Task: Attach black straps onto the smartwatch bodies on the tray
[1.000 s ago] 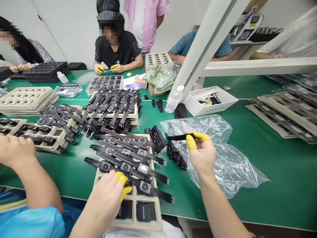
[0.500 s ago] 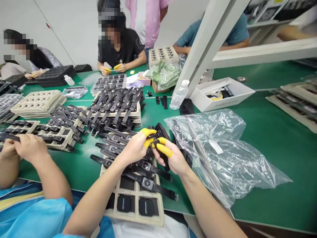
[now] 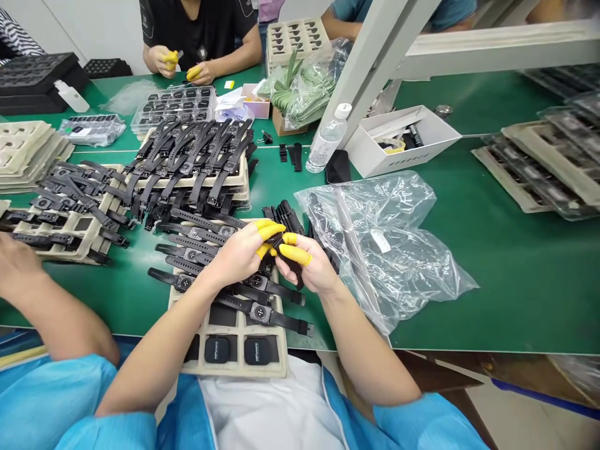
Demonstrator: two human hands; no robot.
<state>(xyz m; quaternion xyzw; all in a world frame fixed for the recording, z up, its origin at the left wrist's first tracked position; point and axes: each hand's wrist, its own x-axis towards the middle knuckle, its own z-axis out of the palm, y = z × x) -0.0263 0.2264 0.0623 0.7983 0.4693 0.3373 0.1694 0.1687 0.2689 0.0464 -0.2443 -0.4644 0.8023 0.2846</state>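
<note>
Over a tray (image 3: 229,373) of watches (image 3: 260,312), left grip (image 3: 241,255) and right grip (image 3: 315,267), in yellow finger covers (image 3: 296,255), meet on a black piece (image 3: 289,265), partly hidden. Straps (image 3: 288,215) lie just beyond. Rightward, a clear bag (image 3: 412,265) spreads over the green worktop (image 3: 520,294); behind it stand a bottle (image 3: 325,147) and white box (image 3: 407,156). A co-worker (image 3: 199,34) sits opposite.

Black straps (image 3: 291,323), cream tray (image 3: 236,369), green table (image 3: 515,294), yellow finger cots (image 3: 296,254), bright-blue sleeves (image 3: 426,422)

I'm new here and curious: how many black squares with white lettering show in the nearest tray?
2: the left square beside the left forearm, and the right square in the near right compartment of the tray. The forearm may hide more.
</note>
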